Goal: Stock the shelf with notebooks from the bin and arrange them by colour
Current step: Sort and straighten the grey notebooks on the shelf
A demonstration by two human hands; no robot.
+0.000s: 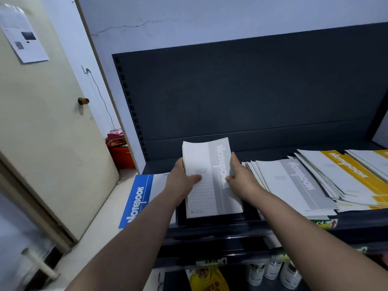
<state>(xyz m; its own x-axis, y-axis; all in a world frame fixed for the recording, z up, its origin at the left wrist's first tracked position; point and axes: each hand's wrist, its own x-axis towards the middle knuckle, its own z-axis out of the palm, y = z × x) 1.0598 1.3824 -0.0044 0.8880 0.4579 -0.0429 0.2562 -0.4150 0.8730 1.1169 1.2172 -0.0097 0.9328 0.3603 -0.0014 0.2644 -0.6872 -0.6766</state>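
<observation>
A small stack of grey notebooks (210, 177) is held over the dark shelf (220, 225), its far end lifted. My left hand (181, 177) grips its left edge with the thumb on the cover. My right hand (239, 177) holds its right edge. To the left lies a blue notebook (136, 204), partly under my left arm. Right of the held stack lies a fanned pile of grey notebooks (294, 185), and beyond it a pile of yellow notebooks (344, 177). The bin is not in view.
The shelf's dark back panel (241, 91) rises behind. A cream door (42, 122) with a knob stands at the left, red packages (119, 150) on the floor beside it. Below the shelf are a yellow bag (207, 280) and several white bottles (273, 271).
</observation>
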